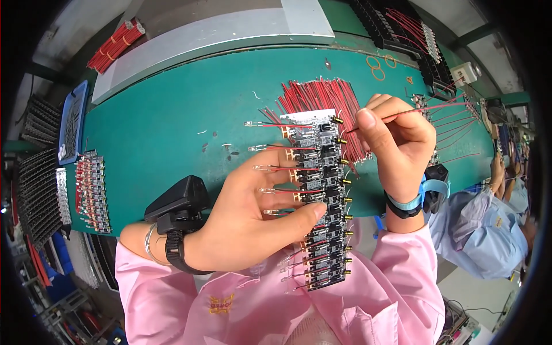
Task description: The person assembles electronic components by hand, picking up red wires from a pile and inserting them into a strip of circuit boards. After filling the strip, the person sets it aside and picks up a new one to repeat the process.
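One long strip of small black circuit boards (323, 198) runs lengthwise from the person's chest out over the green counter (172, 132), its five clear-tipped red leads pointing left. The left hand (253, 221) steadies it, thumb pressed on the board and fingers spread beneath. The right hand (397, 141) pinches one red wire (428, 108) pointing right, above a loose pile of red wires (325, 98); a blue tray (72, 123) at the counter's left edge holds small dark parts.

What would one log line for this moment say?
left hand: holds circuit board strip | right hand: pinches red wire | wire bundle on green table
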